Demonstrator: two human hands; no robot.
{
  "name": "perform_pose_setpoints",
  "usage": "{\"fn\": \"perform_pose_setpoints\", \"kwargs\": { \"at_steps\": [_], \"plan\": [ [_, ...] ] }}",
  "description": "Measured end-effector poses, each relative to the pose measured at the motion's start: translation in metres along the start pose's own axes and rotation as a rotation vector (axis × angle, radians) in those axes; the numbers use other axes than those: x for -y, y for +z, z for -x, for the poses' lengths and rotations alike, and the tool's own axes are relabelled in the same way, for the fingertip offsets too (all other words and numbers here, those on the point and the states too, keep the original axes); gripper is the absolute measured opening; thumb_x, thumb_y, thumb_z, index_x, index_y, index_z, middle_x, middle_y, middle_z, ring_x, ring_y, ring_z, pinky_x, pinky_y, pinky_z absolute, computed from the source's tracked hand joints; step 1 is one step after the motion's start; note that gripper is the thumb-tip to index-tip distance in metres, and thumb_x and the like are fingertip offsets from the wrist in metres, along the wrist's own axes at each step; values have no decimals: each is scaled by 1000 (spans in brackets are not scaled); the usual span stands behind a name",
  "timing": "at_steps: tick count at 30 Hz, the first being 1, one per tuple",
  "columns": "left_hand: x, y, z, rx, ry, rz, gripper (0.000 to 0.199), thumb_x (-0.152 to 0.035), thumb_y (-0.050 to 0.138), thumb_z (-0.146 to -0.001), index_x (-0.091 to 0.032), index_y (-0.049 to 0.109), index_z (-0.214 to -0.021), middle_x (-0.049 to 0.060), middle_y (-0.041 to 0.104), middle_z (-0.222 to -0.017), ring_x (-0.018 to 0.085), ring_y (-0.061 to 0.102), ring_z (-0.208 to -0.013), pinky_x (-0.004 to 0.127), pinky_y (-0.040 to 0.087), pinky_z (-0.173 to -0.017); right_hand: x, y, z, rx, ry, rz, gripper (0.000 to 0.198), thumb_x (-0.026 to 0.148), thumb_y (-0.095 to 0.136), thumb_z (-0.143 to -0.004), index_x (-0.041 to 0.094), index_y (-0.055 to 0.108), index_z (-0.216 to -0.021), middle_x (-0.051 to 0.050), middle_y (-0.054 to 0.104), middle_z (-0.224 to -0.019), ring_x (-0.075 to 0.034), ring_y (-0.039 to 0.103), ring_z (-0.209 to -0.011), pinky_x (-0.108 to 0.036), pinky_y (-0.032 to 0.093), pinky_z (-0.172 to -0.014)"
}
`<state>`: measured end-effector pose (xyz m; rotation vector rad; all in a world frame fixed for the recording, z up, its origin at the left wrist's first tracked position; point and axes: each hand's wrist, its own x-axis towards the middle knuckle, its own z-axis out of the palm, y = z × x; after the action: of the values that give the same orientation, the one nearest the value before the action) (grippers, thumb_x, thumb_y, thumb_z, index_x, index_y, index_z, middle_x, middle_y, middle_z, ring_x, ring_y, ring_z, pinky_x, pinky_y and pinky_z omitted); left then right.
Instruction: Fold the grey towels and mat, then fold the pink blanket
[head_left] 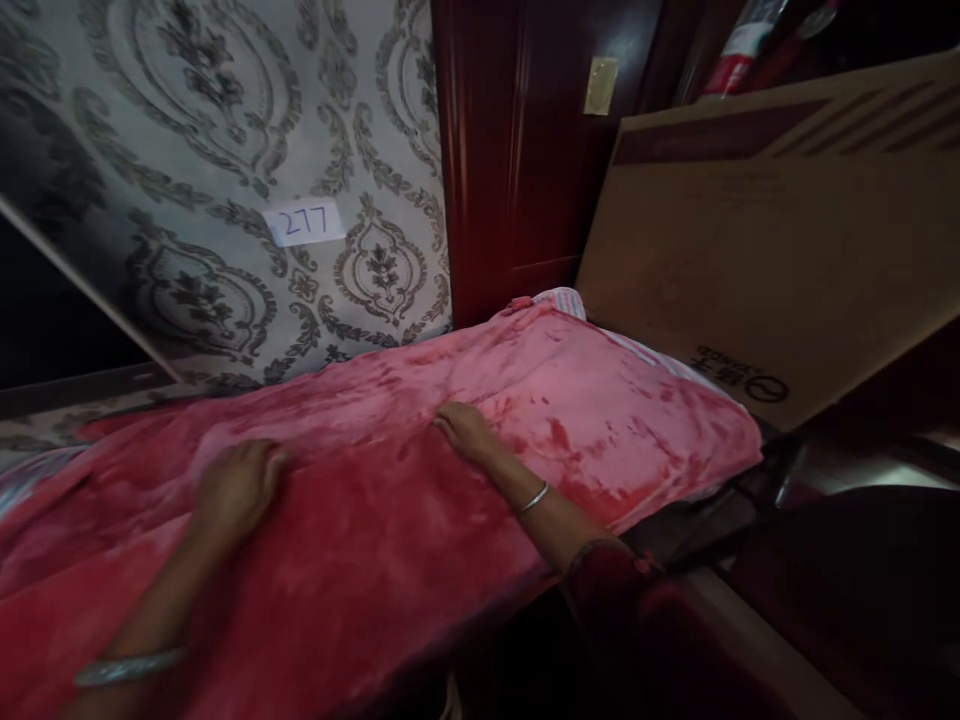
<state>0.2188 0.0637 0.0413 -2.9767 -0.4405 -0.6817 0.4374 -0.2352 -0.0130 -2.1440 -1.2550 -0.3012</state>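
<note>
A plush red-pink blanket [360, 560] lies spread over a long surface, its pile smooth and dark in front, paler and patchy toward the right. My left hand [238, 488] is closed on the blanket at left of centre, somewhat blurred, its fingers curled down into the cloth. Farther to the right, my right hand [466, 430] also grips the fabric, fingertips bent into a fold. The cloth between both hands is creased. A striped cloth [562, 300] peeks out from under the blanket at the far right corner.
Behind stands a patterned wall with a paper label [306, 222] reading 277. A dark red wooden panel [517, 150] adjoins it. On the right a large cardboard box [780, 230] leans by the blanket's end, with a bottle [742, 55] behind it. A dark screen-like panel [60, 310] stands left.
</note>
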Motion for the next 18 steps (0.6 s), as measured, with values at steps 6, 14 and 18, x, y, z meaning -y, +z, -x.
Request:
{"fn": "perform_pose_setpoints", "kwargs": {
  "at_steps": [6,14,18],
  "plan": [
    [-142,37,-38,95,215,281,36,-38,53,-89,-19,65,-118,15,70,-122,30,66,-112,44,53,-98,5,-5,2,-2,-9,6,25,25,45,-104,22,71,-104,-6,73,-105,-20,66,-101,-31,50,-92],
    [-155,62,-33,-75,186,281,27,-30,38,-96,-25,64,-89,9,71,-90,26,68,-90,38,55,-82,-58,-56,12,-85,39,87,36,19,55,-95,24,69,-128,-8,69,-131,-24,61,-122,-43,44,-110],
    [-155,59,-32,-144,202,260,30,-33,36,-97,-26,59,-78,7,67,-80,25,65,-81,39,53,-77,-127,-94,36,-161,215,167,40,15,48,-95,14,68,-129,-17,65,-136,-28,57,-129,-51,43,-110]
  ]
}}
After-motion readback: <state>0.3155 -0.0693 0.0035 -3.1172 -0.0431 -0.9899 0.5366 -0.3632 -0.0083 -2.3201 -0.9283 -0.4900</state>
